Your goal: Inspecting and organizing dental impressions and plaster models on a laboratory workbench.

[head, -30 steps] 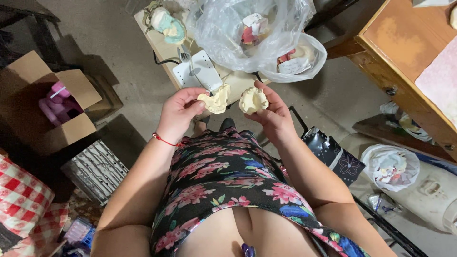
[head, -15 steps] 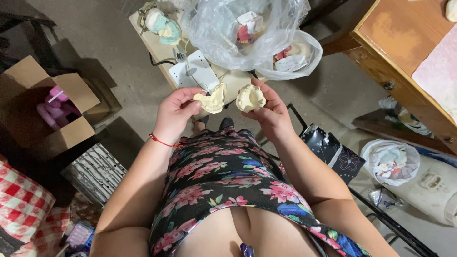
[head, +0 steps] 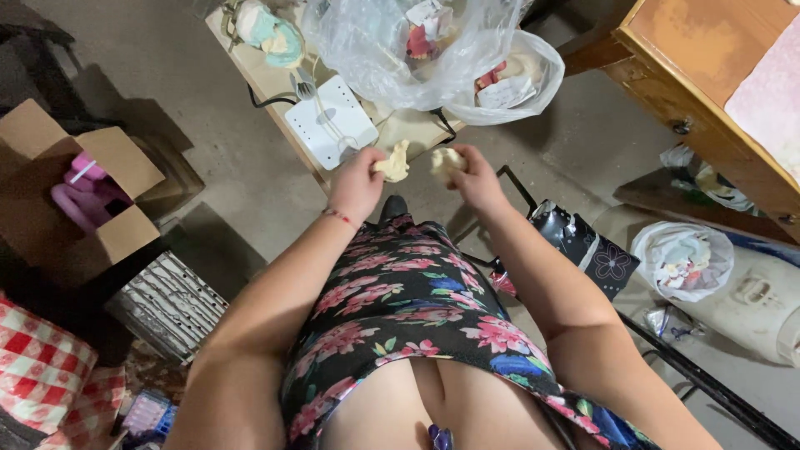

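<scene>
Concrete floor (head: 250, 175) spreads below a low wooden surface (head: 275, 87). Left hand (head: 357, 182) fingers pinch a pale, lumpy dough piece (head: 393, 164), its long axis tilted upward; right hand (head: 475, 177) fingers close on a rounder dough lump (head: 444, 160). Crinkled clear plastic bags (head: 433, 58) lie just beyond, beside a white power strip (head: 331, 122).

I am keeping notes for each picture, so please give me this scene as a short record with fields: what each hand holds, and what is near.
left hand: left hand holds a pale lump
right hand: right hand holds a second pale lump
lumps: apart, not touching
ahead of hands: low board with a white flat device and clear plastic bags
left side: open cardboard box with pink items
right side: wooden table
</scene>
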